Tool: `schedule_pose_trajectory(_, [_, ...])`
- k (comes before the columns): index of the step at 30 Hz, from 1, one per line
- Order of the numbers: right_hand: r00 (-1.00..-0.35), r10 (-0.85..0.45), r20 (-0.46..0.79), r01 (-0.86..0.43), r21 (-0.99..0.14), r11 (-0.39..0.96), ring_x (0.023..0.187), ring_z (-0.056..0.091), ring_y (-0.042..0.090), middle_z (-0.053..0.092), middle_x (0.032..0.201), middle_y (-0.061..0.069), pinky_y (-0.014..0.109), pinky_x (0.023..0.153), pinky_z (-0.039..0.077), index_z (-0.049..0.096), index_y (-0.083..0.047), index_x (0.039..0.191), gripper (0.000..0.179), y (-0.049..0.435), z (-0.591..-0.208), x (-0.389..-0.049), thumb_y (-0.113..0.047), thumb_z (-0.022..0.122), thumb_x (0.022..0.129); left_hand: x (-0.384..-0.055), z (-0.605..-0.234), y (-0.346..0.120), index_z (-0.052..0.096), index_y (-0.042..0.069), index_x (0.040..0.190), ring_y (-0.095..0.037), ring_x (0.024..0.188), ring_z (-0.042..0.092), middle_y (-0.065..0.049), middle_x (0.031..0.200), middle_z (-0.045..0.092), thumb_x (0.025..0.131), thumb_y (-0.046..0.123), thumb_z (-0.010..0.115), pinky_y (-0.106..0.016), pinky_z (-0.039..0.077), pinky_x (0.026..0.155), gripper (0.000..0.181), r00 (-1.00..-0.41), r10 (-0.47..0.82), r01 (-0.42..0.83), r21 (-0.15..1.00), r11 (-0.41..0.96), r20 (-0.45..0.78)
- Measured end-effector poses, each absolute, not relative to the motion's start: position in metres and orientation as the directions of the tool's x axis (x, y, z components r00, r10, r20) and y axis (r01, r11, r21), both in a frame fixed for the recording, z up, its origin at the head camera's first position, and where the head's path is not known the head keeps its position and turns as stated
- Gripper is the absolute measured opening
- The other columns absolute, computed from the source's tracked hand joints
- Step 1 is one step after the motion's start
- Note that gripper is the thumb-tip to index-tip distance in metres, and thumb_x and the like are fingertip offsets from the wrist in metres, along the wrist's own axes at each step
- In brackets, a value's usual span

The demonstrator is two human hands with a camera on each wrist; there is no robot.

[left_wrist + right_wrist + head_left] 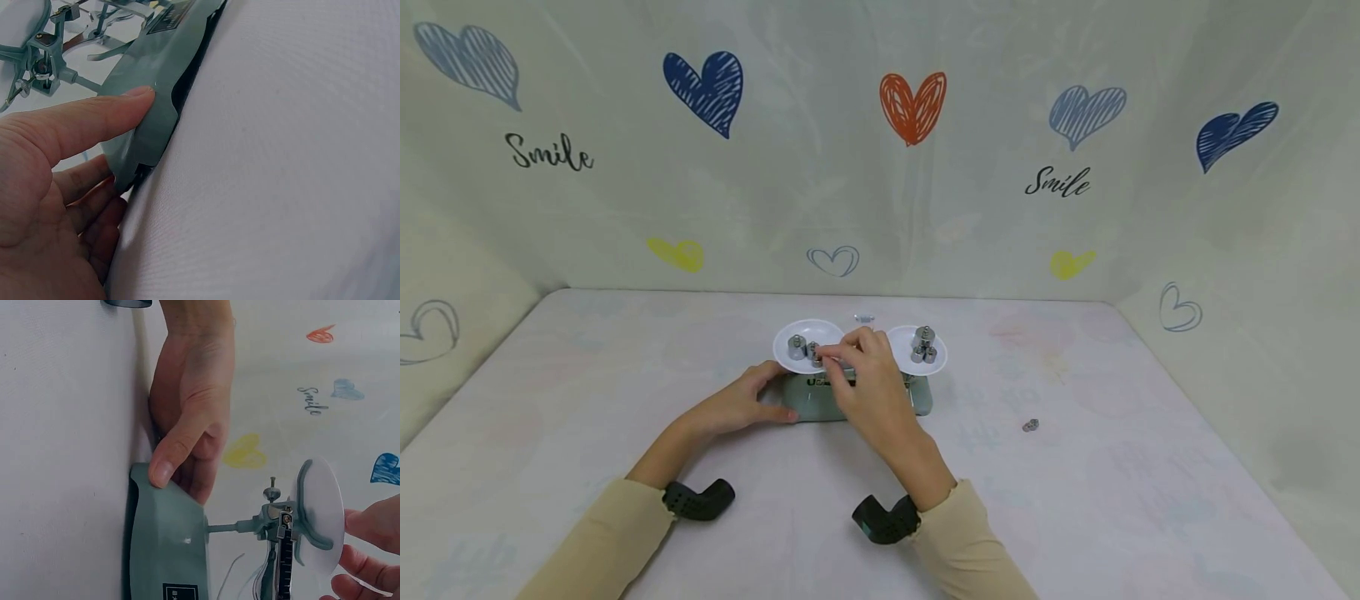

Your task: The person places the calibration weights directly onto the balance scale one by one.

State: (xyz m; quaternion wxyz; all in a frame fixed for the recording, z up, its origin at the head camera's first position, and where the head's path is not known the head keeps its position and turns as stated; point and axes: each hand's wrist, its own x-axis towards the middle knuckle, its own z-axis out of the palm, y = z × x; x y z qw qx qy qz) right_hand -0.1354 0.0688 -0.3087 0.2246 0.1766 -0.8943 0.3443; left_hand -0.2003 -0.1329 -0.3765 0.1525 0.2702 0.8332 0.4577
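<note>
A green balance scale [816, 405] stands on the table with two white pans. My left hand [737, 406] grips the left end of its base; in the left wrist view the thumb [128, 115] lies on the front face, fingers behind. My right hand [880, 400] is over the left pan [785, 340], where thumb and fingertips pinch a small metal weight [817, 361], partly hidden. Beside it in the pan are a larger weight [797, 347] and another weight. Several metal weights [924, 337] of different sizes stand on the right pan [939, 354].
Small metal weights [1031, 425] lie on the table to the right of the scale. A pale cloth covers the table [1120, 500]. Behind it hangs a backdrop [820, 167] with printed hearts. Each wrist wears a black device [700, 500].
</note>
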Motion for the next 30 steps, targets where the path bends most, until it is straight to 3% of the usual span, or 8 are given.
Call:
schedule_pose_trajectory(7, [-0.833,-0.210,0.512,-0.475,-0.466,0.747,0.089,0.043,0.016,0.051,0.094,0.002,0.023,0.068,0.042,0.071,-0.013,0.107,0.021,0.0691,-0.3068,-0.1344,-0.013,0.059,0.090,-0.2020,-0.3776,-0.1331,0.032,0.000,0.140,-0.041,0.137,0.022,-0.021,0.146,0.033,0.078,0.023,0.073,-0.061,0.015,0.109,0.078,-0.792,0.610,0.341,0.847,0.407,0.026])
schedule_pose_trajectory(30, [-0.843,-0.331,0.424,-0.474,-0.294,0.830,0.091,0.040,0.020,0.051,0.105,0.005,0.025,0.071,0.037,0.058,-0.018,0.128,0.033,0.0709,-0.3032,-0.1332,-0.024,0.051,0.095,-0.2022,-0.3772,-0.1332,0.032,0.001,0.141,-0.041,0.137,0.021,-0.021,0.147,0.031,0.079,0.021,0.073,-0.062,0.014,0.109,0.077,-0.787,0.617,0.339,0.852,0.398,0.025])
